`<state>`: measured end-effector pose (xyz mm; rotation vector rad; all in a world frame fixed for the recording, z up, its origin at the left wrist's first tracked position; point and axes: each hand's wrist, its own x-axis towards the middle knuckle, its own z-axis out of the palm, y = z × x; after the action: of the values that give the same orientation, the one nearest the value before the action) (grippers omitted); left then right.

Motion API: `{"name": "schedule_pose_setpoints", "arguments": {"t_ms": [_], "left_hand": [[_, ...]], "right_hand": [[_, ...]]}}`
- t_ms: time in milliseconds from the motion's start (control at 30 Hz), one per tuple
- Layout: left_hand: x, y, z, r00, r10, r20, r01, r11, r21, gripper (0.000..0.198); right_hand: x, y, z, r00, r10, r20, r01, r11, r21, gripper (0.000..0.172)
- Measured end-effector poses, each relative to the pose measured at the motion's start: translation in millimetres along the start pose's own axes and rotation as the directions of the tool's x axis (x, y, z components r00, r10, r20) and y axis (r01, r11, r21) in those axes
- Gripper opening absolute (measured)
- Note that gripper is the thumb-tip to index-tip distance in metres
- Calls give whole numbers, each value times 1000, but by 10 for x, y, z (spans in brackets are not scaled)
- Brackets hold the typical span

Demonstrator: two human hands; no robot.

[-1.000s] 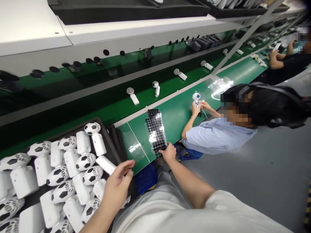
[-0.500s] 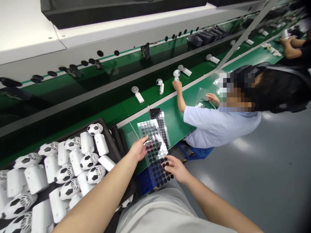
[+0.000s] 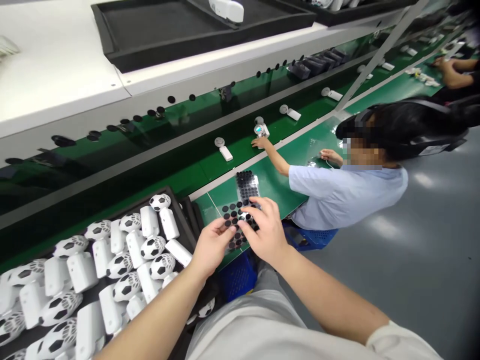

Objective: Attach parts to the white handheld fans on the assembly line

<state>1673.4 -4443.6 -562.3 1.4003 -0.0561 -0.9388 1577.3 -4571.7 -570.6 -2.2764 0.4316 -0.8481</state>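
My left hand (image 3: 212, 246) holds the near left edge of a clear sheet of black round stickers (image 3: 233, 216) above the green bench (image 3: 272, 182). My right hand (image 3: 263, 230) lies over the same sheet, its fingers bent and its fingertips pressed on the dots. A second sticker sheet (image 3: 247, 183) lies flat on the bench just beyond. Left of my hands a black tray (image 3: 184, 219) holds several white handheld fans with football-pattern heads (image 3: 157, 247).
A co-worker in a light blue shirt (image 3: 348, 192) sits to the right, one hand reaching to a fan (image 3: 259, 129) on the green conveyor (image 3: 168, 165). More fans ride the belt. A blue crate (image 3: 236, 275) sits under the bench. Another person's arm (image 3: 453, 70) shows far right.
My left hand came off the fan tray and took the sticker sheet. My right hand moved from the sheet's near end onto its top. The co-worker reached out to the conveyor.
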Motion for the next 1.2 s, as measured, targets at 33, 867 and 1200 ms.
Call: {"name": "schedule_pose_setpoints", "arguments": {"t_ms": [33,867,1200], "left_hand": [[-48,3,-24,1000,13,5,-13,1000,2,45],[-410,79,-323,965,-235,-113,145,844,-516,39],[-451,-22,-170,966,-162,-199,43,867,-496,39]], "right_hand": [[49,-60,32,999,-29,29,30,999,-40,20],[3,-411,234,859,-302,414,216,946,242,28],[-295,150,329,438,587,681,-862,60,503,65]]}}
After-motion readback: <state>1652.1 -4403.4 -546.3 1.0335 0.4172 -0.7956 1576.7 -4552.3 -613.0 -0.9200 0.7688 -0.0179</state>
